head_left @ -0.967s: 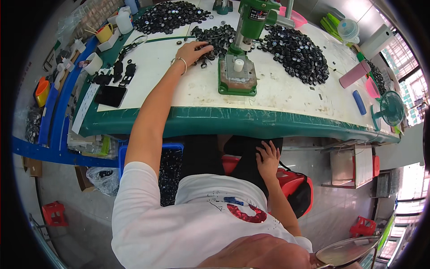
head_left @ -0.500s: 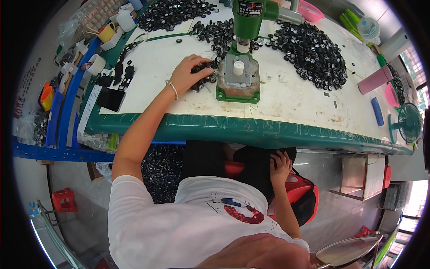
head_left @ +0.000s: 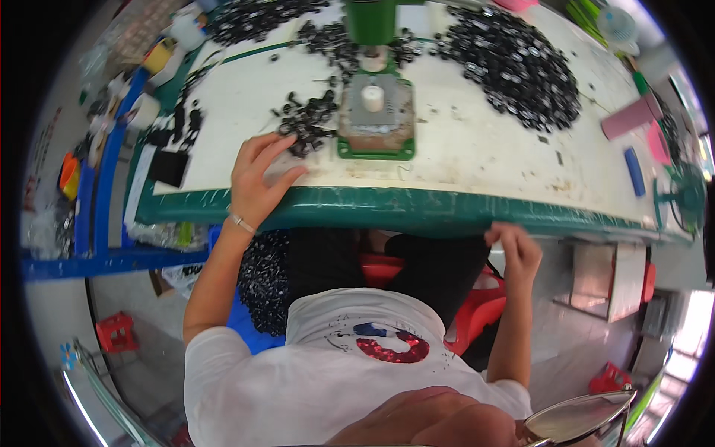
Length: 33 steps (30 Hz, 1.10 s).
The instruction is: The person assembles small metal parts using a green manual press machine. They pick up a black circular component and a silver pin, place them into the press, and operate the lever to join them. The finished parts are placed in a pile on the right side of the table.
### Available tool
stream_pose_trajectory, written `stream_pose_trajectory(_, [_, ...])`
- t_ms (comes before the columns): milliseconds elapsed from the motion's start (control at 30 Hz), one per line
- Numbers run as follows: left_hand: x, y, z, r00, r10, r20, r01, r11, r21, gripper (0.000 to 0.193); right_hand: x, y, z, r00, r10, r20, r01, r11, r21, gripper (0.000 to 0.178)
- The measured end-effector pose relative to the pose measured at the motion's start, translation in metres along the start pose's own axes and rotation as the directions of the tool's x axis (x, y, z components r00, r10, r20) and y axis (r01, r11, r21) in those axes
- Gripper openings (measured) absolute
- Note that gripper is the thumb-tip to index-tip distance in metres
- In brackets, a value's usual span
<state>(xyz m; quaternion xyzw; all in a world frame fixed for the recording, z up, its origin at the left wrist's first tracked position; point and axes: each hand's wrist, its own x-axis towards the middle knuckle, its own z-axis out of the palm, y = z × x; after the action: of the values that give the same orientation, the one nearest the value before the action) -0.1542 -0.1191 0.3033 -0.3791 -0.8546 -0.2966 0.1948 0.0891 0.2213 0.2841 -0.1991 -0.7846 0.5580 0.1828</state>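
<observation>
My left hand point(head_left: 262, 177) is over the table's front edge, thumb and fingers apart, holding nothing that I can see. Its fingertips reach the near side of a small heap of black round parts with stems point(head_left: 307, 119). Just right of that heap stands a green bench press point(head_left: 376, 150); a white round peg point(head_left: 372, 98) stands upright on its metal plate. My right hand point(head_left: 515, 249) is raised by the table edge over my right thigh. Motion blurs its bent fingers, and nothing shows in them.
A large pile of black round parts point(head_left: 514, 67) covers the table's back right, with another pile point(head_left: 261, 18) at the back left. A black phone point(head_left: 169, 167) lies left. At right are a pink cylinder point(head_left: 631, 117), a blue roll point(head_left: 634, 171) and a green fan point(head_left: 681, 197). Below sits a blue bin point(head_left: 249, 328).
My left hand has drawn back toward me from the heap beside the press, leaving the black parts spread on the table. My right hand has risen from my thigh toward the table edge.
</observation>
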Motion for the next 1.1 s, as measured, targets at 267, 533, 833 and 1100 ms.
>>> stream_pose_trajectory(267, [0.023,-0.003,0.021,0.986,-0.116,0.121,0.14,0.966,-0.219,0.031,0.144,-0.002,-0.012,0.948,-0.163,-0.273,0.163,0.986,-0.023,0.025])
stream_pose_trajectory(533, [0.02,-0.007,0.011,0.97,-0.171,0.172,0.223,0.908,-0.354,0.026,0.197,0.005,0.019,0.89,-0.452,-0.052,0.326,0.714,-0.619,0.025])
stream_pose_trajectory(833, [0.025,-0.025,0.001,0.94,-0.339,0.045,0.262,0.63,-0.731,0.016,0.195,0.001,0.018,0.894,-0.437,-0.096,0.359,0.828,-0.431,0.024])
stream_pose_trajectory(1100, [0.063,0.015,0.03,0.897,-0.235,0.375,0.413,0.138,-0.9,0.029,0.169,-0.059,0.089,0.903,-0.403,0.151,0.391,0.915,0.099,0.023])
